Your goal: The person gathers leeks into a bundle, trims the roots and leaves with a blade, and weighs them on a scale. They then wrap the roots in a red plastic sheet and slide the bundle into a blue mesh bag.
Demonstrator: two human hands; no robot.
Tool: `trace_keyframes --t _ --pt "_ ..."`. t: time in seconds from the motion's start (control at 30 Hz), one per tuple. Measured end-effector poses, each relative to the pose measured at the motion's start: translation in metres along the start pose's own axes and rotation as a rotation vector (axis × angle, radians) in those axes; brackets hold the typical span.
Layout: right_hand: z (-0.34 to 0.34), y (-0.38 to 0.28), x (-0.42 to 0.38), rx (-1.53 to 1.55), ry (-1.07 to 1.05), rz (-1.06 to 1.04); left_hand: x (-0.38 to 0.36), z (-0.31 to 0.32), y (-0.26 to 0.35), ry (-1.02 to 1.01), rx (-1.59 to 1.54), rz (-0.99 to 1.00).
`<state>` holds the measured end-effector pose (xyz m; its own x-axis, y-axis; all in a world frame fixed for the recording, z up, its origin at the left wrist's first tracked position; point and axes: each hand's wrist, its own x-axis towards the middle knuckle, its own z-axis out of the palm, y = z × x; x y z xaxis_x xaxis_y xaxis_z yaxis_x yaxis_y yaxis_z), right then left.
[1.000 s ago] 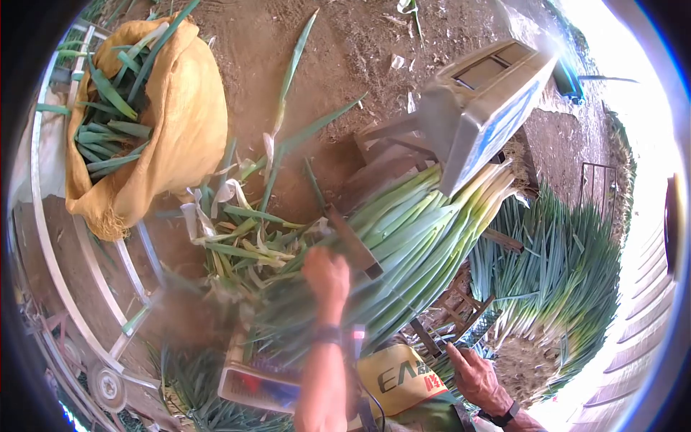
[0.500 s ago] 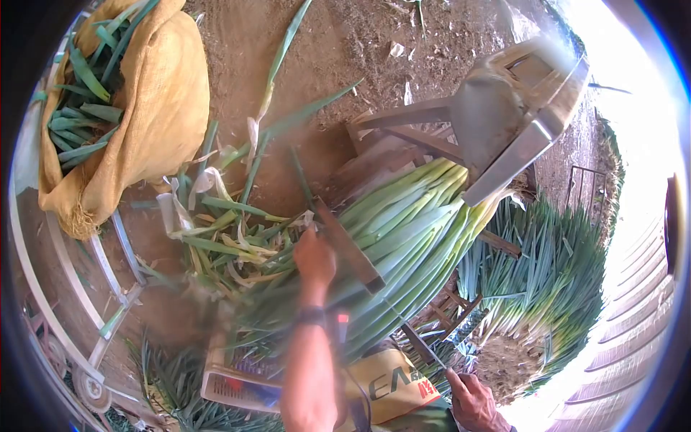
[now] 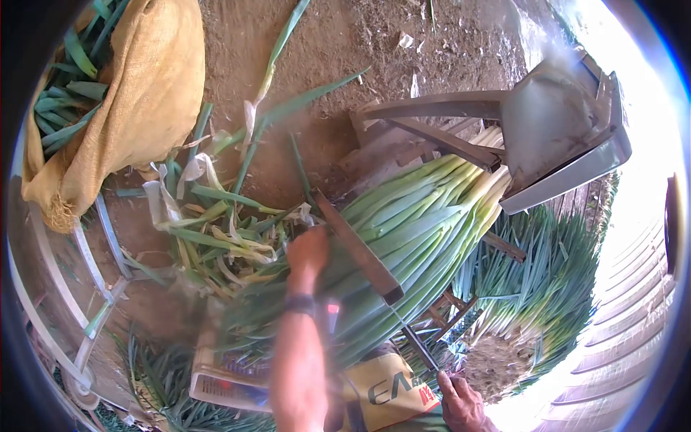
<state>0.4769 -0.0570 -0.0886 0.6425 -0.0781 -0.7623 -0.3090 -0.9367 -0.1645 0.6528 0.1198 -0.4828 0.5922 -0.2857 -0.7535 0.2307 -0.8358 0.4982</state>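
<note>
A thick bundle of long green onions (image 3: 403,223) lies slantwise across the middle, pale ends at the upper right. My left hand (image 3: 307,252), with a dark band at the wrist, is at the bundle's left side. It looks closed on the leaves, its fingertips mostly hidden. At the lower right, my right hand (image 3: 464,405) grips the dark handle of a long knife. The knife's brownish, straight blade (image 3: 356,248) crosses over the leaves, its far end just above my left hand. Loose leaves and pale peelings (image 3: 223,230) lie to the left.
A yellow sack (image 3: 147,108) stuffed with leaves is at the upper left, above a metal frame (image 3: 93,252). A dusty stool (image 3: 554,126) stands by the bundle's pale ends. More green onions (image 3: 533,266) are heaped at right. Below are a plastic crate (image 3: 223,387) and a printed yellow bag (image 3: 385,389).
The view has shifted: the sack appears farther left, the stool farther right and lower. My right hand sits slightly farther left; both hands keep nearly the same place at the bundle.
</note>
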Motion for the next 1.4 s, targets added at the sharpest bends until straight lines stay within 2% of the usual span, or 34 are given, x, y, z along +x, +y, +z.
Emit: trace_keyframes --t 0.17,0.27,0.47,0.57,0.67,0.7,0.77,0.87,0.9,0.97,1.0,1.03,1.1,1.17,1.2,1.27,1.33,1.37,1.4 --pt "0.002 -0.011 0.032 0.123 -0.087 0.068 0.001 0.03 -0.018 0.144 -0.057 0.092" --pt "0.019 -0.01 0.066 -0.017 -0.004 -0.124 -0.006 0.023 -0.008 0.145 -0.089 0.019" --pt "0.057 -0.01 0.135 -0.004 0.04 -0.19 -0.013 0.043 -0.017 0.229 -0.04 0.118" --pt "0.064 -0.015 0.167 0.016 0.007 -0.179 -0.022 0.062 -0.013 0.168 -0.019 0.044" --pt "0.074 -0.012 0.186 0.022 0.051 -0.237 -0.051 0.069 -0.002 0.278 -0.255 -0.022" --pt "0.074 -0.01 0.185 0.014 0.054 -0.241 -0.061 0.048 0.002 0.092 -0.412 -0.015" --pt "0.061 -0.017 0.179 -0.009 0.063 -0.254 -0.065 0.028 0.009 0.114 -0.4 -0.041" --pt "0.022 -0.017 0.136 -0.093 -0.067 -0.208 -0.053 0.046 0.005 0.301 -0.597 -0.049" --pt "0.004 -0.019 0.117 -0.097 -0.155 -0.131 -0.043 0.059 -0.001 0.394 -0.697 -0.05" --pt "-0.022 -0.023 0.073 -0.121 -0.266 0.004 -0.017 0.09 -0.035 0.258 -0.506 0.046" --pt "-0.026 -0.019 0.053 -0.143 -0.288 0.052 -0.012 0.084 -0.035 0.191 -0.407 0.094" --pt "-0.023 -0.008 0.032 -0.149 -0.25 0.046 -0.017 0.083 -0.03 0.057 -0.452 -0.057" --pt "-0.02 0.007 0.002 -0.162 -0.172 0.038 -0.016 0.096 -0.036 0.164 -0.198 0.106" --pt "-0.014 0.017 0.001 -0.209 -0.226 0.048 -0.012 0.104 -0.041 0.1 -0.048 0.176" --pt "-0.009 0.02 0.008 -0.218 -0.272 0.046 -0.006 0.103 -0.043 -0.012 -0.021 0.16" --pt "-0.001 0.022 0.028 -0.218 -0.332 0.021 -0.001 0.119 -0.058 -0.072 -0.081 0.195" --pt "0.01 0.023 0.053 -0.201 -0.297 -0.046 -0.005 0.146 -0.071 -0.011 -0.258 0.253" --pt "0.017 0.022 0.066 -0.194 -0.276 -0.077 -0.01 0.145 -0.069 -0.003 -0.345 0.262" --pt "0.024 0.023 0.079 -0.186 -0.256 -0.099 -0.032 0.111 -0.044 -0.042 -0.431 0.219"
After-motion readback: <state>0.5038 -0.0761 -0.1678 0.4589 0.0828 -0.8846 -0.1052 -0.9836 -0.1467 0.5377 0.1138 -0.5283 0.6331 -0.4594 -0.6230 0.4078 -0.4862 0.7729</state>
